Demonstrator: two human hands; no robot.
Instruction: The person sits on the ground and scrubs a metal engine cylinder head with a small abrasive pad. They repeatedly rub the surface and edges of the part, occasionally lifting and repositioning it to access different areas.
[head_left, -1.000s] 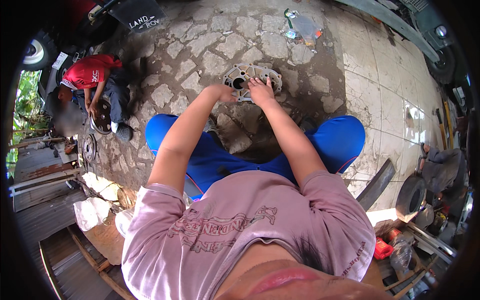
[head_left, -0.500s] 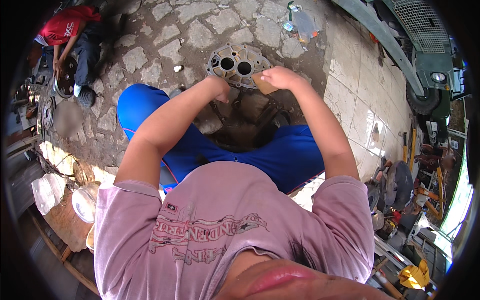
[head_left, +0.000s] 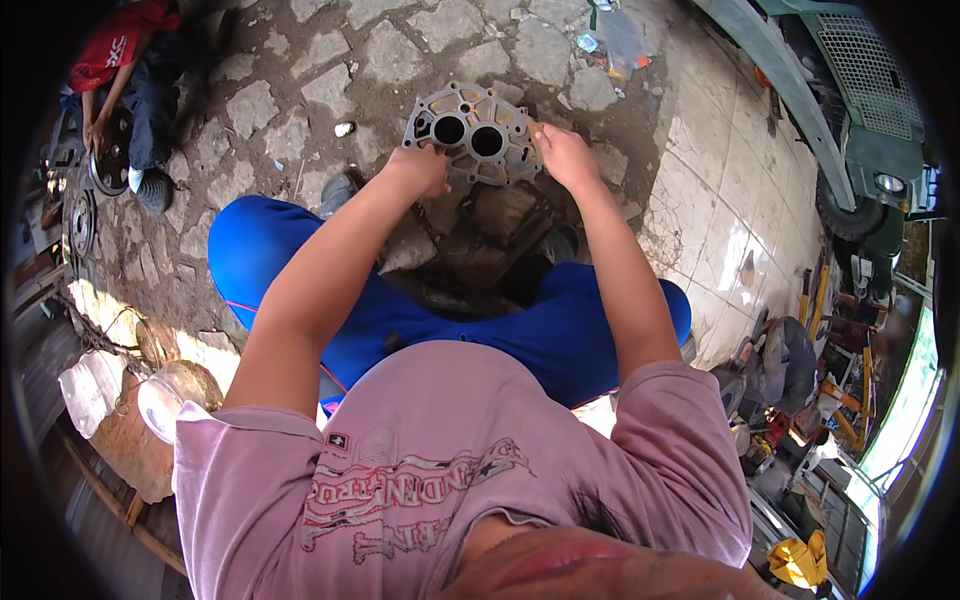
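Metal casting (head_left: 468, 137) is lying on the stone ground (head_left: 395, 55), in from the ground's right edge w/ the pale tiled strip (head_left: 690, 200), just beyond the person's knees; can't tell if it's flat or propped on the near side. Left hand (head_left: 422, 170) is resting at the casting's near left rim, fingers half curled; can't tell whether they're gripping or only touching. Right hand (head_left: 566, 155) is resting at the right rim, fingers partly bent, tips close against the edge; can't tell if anything thin is being held there.

Handling: casting is prob. weighing a fair bit & being fully stiff, w/ no give; thin lugs round the rim are poss. the bits most at risk of chipping if dropped. Surface is looking dry & matte, so prob. not slippery, tho an oily film could be hiding. Best hold is prob. being opp. sides of the outer rim.

Materials: casting is showing dull grey-tan metal, roughly oval outline, scalloped edge, raised ribs, two big round bores side by side. Ground is showing rough, irregular stones w/ dark dirt btw; tiled strip is looking smoother. Crumpled clear plastic bag (head_left: 625, 42) is lying nr the ground's far right corner. Co-worker (head_left: 105, 52) in red is bending over a dark round disc (head_left: 112, 165) nr the left edge
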